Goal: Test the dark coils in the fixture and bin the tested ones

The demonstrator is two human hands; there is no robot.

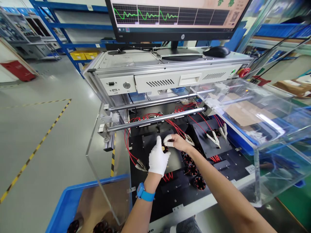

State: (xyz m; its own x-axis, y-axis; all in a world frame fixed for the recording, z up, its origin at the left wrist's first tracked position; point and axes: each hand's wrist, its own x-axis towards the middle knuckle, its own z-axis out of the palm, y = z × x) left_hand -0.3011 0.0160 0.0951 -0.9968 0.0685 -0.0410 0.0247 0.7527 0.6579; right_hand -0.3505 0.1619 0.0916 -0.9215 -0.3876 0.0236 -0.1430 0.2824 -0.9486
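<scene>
Your gloved left hand (158, 158) and your right hand (173, 141) meet at a round part (165, 149), located between them above the black bench (167, 200). Right fingers bunched narrow; whether either hand grips the part, cannot tell. Other coils (200, 183) sit beside your right forearm. Monitor (148, 14) displays three green traces.
</scene>
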